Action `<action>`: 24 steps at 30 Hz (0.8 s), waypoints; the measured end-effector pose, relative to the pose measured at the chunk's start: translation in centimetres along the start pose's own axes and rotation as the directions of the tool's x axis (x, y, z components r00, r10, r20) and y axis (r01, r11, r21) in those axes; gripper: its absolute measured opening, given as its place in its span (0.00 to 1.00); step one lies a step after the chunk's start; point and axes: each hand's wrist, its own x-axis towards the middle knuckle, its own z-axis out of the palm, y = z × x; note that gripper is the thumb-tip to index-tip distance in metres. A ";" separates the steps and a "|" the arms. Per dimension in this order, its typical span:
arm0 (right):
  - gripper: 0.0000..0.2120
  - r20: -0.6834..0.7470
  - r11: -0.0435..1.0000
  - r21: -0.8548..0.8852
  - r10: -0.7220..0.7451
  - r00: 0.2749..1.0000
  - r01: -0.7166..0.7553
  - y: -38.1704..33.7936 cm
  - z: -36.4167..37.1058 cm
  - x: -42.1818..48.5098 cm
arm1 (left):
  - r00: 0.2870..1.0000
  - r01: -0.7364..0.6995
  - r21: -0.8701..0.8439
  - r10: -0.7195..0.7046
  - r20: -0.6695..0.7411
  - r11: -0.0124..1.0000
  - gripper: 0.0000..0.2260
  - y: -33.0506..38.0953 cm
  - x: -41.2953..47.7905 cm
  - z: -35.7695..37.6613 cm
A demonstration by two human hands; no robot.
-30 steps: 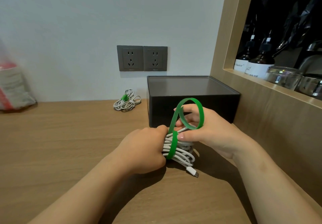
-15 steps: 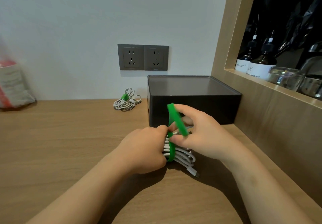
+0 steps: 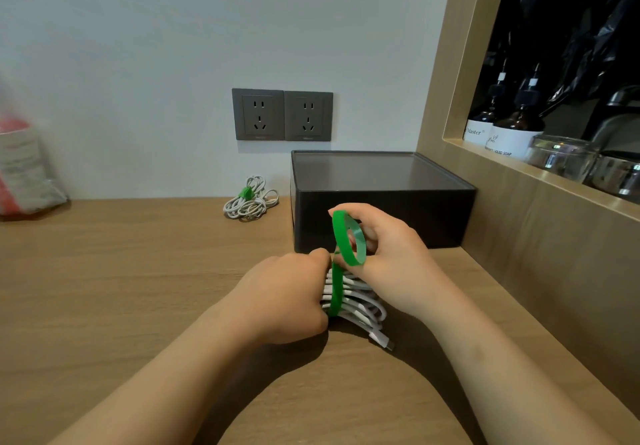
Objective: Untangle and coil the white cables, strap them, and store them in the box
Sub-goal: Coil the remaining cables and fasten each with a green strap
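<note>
Green strap (image 3: pixel 336 292) wraps white cable coil (image 3: pixel 360 306); black box (image 3: pixel 384 216).

Left hand (image 3: pixel 287 297): fist closed around the coiled white cable (image 3: pixel 360 306), holding it on the wooden desk (image 3: pixel 121 288).
Right hand (image 3: pixel 391 254): pinching the green strap (image 3: pixel 348 240), looped above the coil, one band already round it.
Black box (image 3: pixel 381 198): lid on, just behind the hands.
Strapped cable bundle (image 3: pixel 251 200): by the wall, below the sockets (image 3: pixel 282 115).

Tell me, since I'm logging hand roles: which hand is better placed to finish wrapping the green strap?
Right. The right hand already pinches the green strap's loose loop above the cable coil, while the left hand is clamped on the coil, steadying it.
</note>
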 end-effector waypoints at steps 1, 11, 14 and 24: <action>0.22 -0.004 1.000 0.004 0.021 1.000 -0.021 0.2 0.2 0.1 | 1.000 0.001 0.003 -0.001 -0.002 1.000 0.17 0.0 0.0 0.0; 0.18 0.077 0.982 0.004 0.189 0.979 -0.189 1.1 1.5 1.1 | 1.000 0.022 -0.053 -0.022 0.001 0.998 0.21 0.1 -0.3 0.1; 0.14 0.096 0.978 0.018 0.207 0.974 -0.209 1.2 1.4 1.1 | 1.000 0.026 -0.051 -0.026 -0.005 0.998 0.21 0.1 -0.5 0.1; 0.14 0.116 0.971 0.121 0.191 0.975 -0.205 1.3 1.3 1.2 | 0.997 0.004 -0.179 -0.017 -0.069 0.984 0.21 0.0 -1.5 0.4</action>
